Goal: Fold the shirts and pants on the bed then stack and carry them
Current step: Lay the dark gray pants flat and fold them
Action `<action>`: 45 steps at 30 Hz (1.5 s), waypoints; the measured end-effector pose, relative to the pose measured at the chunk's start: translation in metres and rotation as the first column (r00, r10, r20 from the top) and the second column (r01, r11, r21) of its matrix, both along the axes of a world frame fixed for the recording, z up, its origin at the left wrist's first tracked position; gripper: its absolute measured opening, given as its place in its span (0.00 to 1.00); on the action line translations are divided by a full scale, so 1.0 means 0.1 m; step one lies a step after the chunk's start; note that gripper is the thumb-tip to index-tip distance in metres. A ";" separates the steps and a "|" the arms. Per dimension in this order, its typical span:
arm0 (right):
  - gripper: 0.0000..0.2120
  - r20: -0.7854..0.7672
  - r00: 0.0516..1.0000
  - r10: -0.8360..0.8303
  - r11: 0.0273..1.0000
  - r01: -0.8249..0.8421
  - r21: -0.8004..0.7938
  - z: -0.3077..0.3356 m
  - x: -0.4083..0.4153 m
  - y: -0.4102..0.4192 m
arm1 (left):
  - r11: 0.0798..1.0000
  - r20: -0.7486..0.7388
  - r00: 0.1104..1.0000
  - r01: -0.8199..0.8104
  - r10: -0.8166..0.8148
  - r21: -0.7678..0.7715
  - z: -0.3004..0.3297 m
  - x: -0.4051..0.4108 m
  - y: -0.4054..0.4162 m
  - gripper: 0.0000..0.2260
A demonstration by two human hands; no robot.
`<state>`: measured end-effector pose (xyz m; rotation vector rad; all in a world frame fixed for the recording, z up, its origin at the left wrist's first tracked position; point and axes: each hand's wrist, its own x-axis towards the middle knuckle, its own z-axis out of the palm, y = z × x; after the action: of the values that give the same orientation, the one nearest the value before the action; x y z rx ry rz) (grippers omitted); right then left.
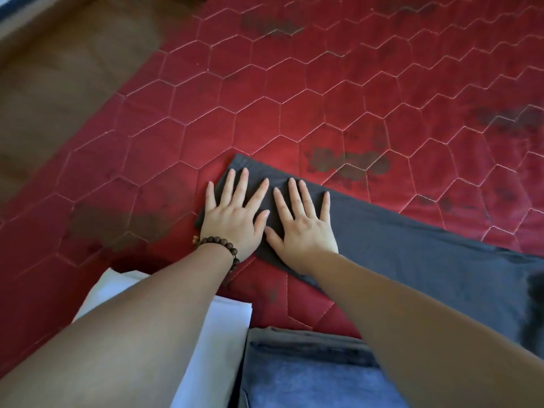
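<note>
Both my hands lie flat on the dark grey garment (397, 245), fingers straight and spread, pressing it down onto the bed (294, 98) and gripping nothing. My left hand (232, 214) covers the narrow end of the garment, with the little finger reaching just past its edge onto the red quilted cover; a brown bead bracelet (223, 245) sits on that wrist. My right hand (303, 228) is just beside it, thumbs nearly touching, palm wholly on the cloth. The garment is folded into a long strip that runs from under my hands off toward the right edge of the bed as I see it, widening as it goes, and it lies smooth, without visible creases. Whether it is a shirt or pants I cannot tell from this fold. Near the edge of the bed closest to me, under my left forearm, lies a folded white garment (217, 334), and just beside it, touching along one side, a folded pair of blue jeans (309, 375) partly hidden by my right forearm. The cover is stitched in pale hexagons and carries dark flower-like patches. Toward the far left corner a brown cloth (67, 75) lies over the bed.
</note>
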<state>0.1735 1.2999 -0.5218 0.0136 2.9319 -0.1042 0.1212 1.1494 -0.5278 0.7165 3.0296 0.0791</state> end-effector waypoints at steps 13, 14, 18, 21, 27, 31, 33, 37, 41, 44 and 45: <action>0.33 0.042 0.994 -0.101 0.995 0.102 -0.010 0.11 0.89 1.02 | 0.935 0.184 0.924 -0.305 0.336 -0.179 0.24 0.07 0.56 0.28; 0.33 0.044 0.990 -0.134 0.991 0.135 -0.002 0.12 1.06 1.18 | 0.935 0.167 0.925 -0.317 0.342 -0.159 0.27 0.16 0.74 0.29; 0.32 0.040 0.960 -0.277 0.960 0.276 0.042 0.13 1.80 1.84 | 0.999 0.151 0.988 0.036 -0.035 -0.004 0.28 0.75 1.66 0.30; 0.32 0.013 0.918 -0.396 0.918 0.396 0.031 0.12 2.26 2.27 | 0.936 0.186 0.918 0.336 -0.350 0.105 0.27 1.28 2.51 0.29; 0.31 -0.011 0.785 -0.619 0.784 0.619 0.032 0.10 3.20 3.06 | 0.794 0.250 0.760 0.605 -0.600 0.064 0.14 2.23 3.77 0.27; 0.30 -0.048 0.650 -0.759 0.649 0.760 0.029 0.15 3.84 3.36 | 0.880 0.256 0.847 0.473 -0.466 0.040 0.11 2.52 4.20 0.28; 0.30 -0.053 0.547 -0.836 0.547 0.837 0.019 0.16 3.97 3.46 | 0.896 0.231 0.871 0.443 -0.433 0.011 0.09 2.61 4.31 0.28; 0.27 -0.153 0.607 -0.780 0.621 0.782 -0.061 0.16 3.70 3.69 | 0.905 0.120 0.901 0.423 -0.416 -0.039 0.04 2.68 4.32 0.29; 0.26 -0.132 0.805 -0.578 0.816 0.574 -0.067 0.10 3.16 3.96 | 0.895 0.097 0.897 0.439 -0.432 -0.075 0.05 2.67 4.32 0.29; 0.28 -0.074 0.776 -0.626 0.779 0.627 -0.015 0.05 3.17 4.28 | 0.899 0.097 0.901 0.431 -0.423 -0.079 0.04 2.67 4.33 0.29; 0.29 -0.076 0.744 -0.664 0.746 0.666 -0.002 0.03 3.29 4.42 | 0.900 0.095 0.902 0.429 -0.422 -0.079 0.04 2.67 4.32 0.29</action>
<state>0.5028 1.7414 -0.5185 1.0921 2.8364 -0.1754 0.3885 1.5816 -0.5239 1.3113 2.7059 -0.0515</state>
